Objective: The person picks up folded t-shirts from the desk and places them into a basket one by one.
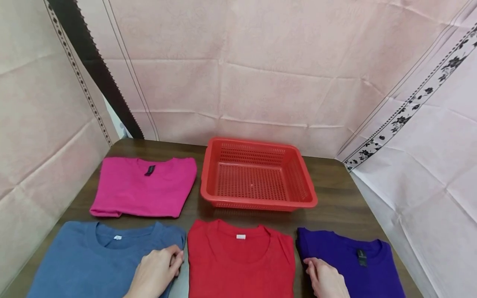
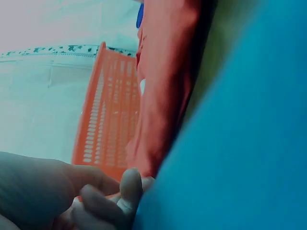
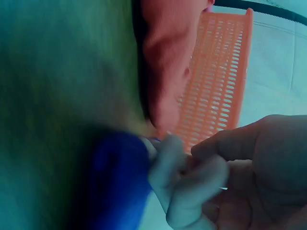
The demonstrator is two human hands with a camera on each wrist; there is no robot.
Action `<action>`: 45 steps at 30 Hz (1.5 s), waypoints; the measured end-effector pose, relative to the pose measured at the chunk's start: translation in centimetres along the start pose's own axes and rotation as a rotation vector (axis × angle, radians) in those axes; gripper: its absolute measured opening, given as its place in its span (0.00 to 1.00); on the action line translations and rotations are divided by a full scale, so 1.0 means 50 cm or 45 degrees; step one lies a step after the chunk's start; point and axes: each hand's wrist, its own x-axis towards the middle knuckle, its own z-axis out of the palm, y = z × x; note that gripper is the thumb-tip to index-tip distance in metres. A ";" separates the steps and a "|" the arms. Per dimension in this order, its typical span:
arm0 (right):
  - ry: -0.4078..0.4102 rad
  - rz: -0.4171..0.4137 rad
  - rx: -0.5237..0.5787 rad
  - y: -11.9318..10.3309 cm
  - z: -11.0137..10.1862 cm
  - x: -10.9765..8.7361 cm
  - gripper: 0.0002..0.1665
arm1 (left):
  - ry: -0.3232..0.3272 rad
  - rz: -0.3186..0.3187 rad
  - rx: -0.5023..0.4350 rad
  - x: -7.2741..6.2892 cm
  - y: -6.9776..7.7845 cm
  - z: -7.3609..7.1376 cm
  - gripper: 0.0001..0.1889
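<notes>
A folded blue T-shirt (image 1: 93,265) lies at the front left. My left hand (image 1: 156,269) rests over its right side with fingers bent at the edge; in the left wrist view the fingertips (image 2: 130,184) are right at the blue cloth. At the front right is a folded purple T-shirt (image 1: 354,260). My right hand (image 1: 326,277) is at its left edge, and in the right wrist view blurred fingers (image 3: 165,158) meet the purple cloth. I cannot tell whether either hand pinches fabric. A folded red T-shirt (image 1: 240,265) lies between the hands.
A red perforated plastic basket (image 1: 257,203) stands behind the red T-shirt, with nothing in it. Left of it lies a folded pink T-shirt (image 1: 141,190). Everything is on a dark wooden table (image 1: 331,186), with patterned sheeting (image 1: 261,62) hung behind and at both sides.
</notes>
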 end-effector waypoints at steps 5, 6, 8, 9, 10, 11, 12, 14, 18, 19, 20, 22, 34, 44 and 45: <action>-0.069 0.076 0.065 -0.019 0.022 0.018 0.16 | -0.014 0.038 -0.100 0.007 0.015 0.030 0.12; -0.086 0.093 0.093 -0.028 0.027 0.022 0.19 | -0.015 0.046 -0.118 0.010 0.020 0.035 0.14; -0.121 0.103 0.148 -0.046 0.036 0.028 0.22 | -0.029 0.061 -0.148 0.014 0.028 0.044 0.17; -0.139 0.102 0.178 -0.054 0.040 0.030 0.23 | -0.044 0.066 -0.167 0.016 0.032 0.048 0.18; -0.144 0.095 0.213 -0.060 0.044 0.031 0.23 | -0.063 0.070 -0.190 0.017 0.035 0.052 0.19; -0.153 0.093 0.262 -0.065 0.047 0.032 0.22 | -0.082 0.068 -0.215 0.018 0.039 0.055 0.20; -0.165 0.096 0.338 -0.068 0.049 0.031 0.22 | -0.104 0.057 -0.238 0.018 0.042 0.058 0.20; -0.227 0.110 0.548 -0.072 0.054 0.030 0.22 | -0.149 0.017 -0.286 0.019 0.048 0.064 0.20; -0.497 0.188 1.123 -0.070 0.066 0.026 0.38 | -0.236 -0.099 -0.517 0.016 0.059 0.075 0.25; -0.584 0.203 1.249 -0.069 0.071 0.025 0.43 | -0.269 -0.117 -0.623 0.016 0.062 0.079 0.26; -0.659 0.220 1.357 -0.067 0.076 0.025 0.48 | -0.298 -0.129 -0.733 0.015 0.063 0.083 0.28; -0.780 0.243 1.532 -0.063 0.086 0.024 0.50 | -0.395 -0.146 -0.983 0.017 0.064 0.090 0.31; -1.004 0.216 1.948 -0.023 0.042 0.017 0.19 | -0.895 -0.186 -1.675 0.022 0.029 0.050 0.31; -0.931 0.100 1.905 -0.053 -0.101 0.025 0.18 | -0.950 -0.108 -1.777 0.029 0.086 -0.064 0.32; -0.919 0.083 1.919 -0.056 -0.113 0.032 0.18 | -0.947 -0.095 -1.772 0.035 0.093 -0.075 0.32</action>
